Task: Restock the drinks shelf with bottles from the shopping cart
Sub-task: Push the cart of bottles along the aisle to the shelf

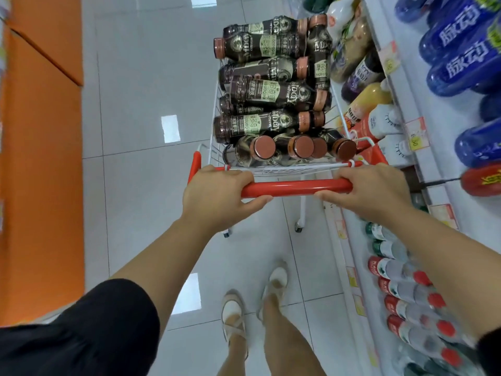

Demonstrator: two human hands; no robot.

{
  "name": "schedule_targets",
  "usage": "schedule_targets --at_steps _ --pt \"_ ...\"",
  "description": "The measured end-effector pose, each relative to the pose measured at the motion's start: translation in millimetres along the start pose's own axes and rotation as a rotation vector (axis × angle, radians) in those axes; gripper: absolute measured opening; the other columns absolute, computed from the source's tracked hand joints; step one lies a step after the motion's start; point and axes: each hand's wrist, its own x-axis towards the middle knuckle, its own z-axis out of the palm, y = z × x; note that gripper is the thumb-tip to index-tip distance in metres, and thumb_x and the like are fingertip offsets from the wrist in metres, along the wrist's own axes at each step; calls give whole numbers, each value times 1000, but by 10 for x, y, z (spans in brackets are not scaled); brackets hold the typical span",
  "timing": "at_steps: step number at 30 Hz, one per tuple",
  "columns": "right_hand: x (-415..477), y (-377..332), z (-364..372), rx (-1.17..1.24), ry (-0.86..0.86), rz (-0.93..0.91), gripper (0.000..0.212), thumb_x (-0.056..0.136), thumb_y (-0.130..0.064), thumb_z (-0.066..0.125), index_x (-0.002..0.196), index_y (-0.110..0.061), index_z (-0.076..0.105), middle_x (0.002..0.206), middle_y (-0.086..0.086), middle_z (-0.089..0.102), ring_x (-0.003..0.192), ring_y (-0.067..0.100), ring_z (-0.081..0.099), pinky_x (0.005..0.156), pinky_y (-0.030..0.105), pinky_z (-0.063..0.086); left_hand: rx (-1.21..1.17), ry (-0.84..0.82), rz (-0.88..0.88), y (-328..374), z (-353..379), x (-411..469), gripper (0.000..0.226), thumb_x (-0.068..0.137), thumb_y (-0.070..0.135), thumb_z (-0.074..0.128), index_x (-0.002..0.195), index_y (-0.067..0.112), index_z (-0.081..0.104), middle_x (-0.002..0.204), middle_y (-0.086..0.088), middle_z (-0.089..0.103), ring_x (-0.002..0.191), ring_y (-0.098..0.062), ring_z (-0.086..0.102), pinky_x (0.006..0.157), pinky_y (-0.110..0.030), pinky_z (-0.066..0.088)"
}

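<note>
A small white wire shopping cart (214,137) stands in front of me, heaped with several dark coffee bottles (260,88) that have copper caps. Most lie on their sides; a few at the near end point their caps toward me. My left hand (217,194) grips the left end of the red cart handle (295,187), fingers over the top and thumb underneath. My right hand (371,191) grips the handle's right end the same way. The drinks shelf (433,169) runs along the right, right beside the cart.
The shelf carries blue bottles (458,63) on an upper level, juice and milk-tea bottles (363,85) beside the cart, and red-capped water bottles (406,294) lower down. An orange fixture (40,158) lines the left. Grey floor tiles (141,104) lie between. My feet (254,302) stand behind the cart.
</note>
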Motion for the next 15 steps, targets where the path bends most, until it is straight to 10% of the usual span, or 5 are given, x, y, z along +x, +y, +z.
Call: schedule_targets --at_steps 15 --pt "1710 819 -530 21 -19 -3 68 57 -90 15 67 -33 51 60 -11 54 65 16 52 58 27 34 -28 -70 1 -302 -242 1928 47 81 71 38 74 27 55 62 10 47 59 -17 47 67 -28 30"
